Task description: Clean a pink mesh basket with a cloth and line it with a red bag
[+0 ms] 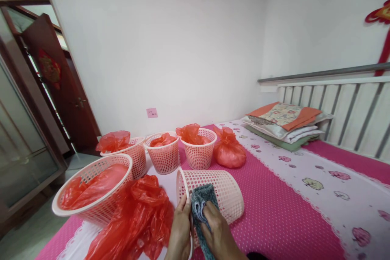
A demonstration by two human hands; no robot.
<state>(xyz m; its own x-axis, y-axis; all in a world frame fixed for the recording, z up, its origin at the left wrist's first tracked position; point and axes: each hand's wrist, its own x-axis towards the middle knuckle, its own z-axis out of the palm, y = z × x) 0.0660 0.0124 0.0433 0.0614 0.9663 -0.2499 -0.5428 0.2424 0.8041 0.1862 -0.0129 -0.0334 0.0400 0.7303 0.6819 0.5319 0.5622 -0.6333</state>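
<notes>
A pale pink plastic basket (228, 189) with a mesh wall lies on its side on the bed, its mouth facing left. My left hand (180, 227) is closed on its rim near the bottom of the view. In my right hand (217, 229) is a bunched grey-green cloth (203, 195), pressed against the outside of the basket wall just beside the rim. Left of my hands a crumpled red plastic bag (143, 215) lies loose. Part of the cloth hangs below my right fingers.
Upright pink baskets (199, 155) holding red bags stand along the back and left, the nearest a larger basket (100, 211). A knotted, filled red bag (230, 150) sits at the back. Folded bedding (286, 118) is stacked at right by a white radiator (350, 109).
</notes>
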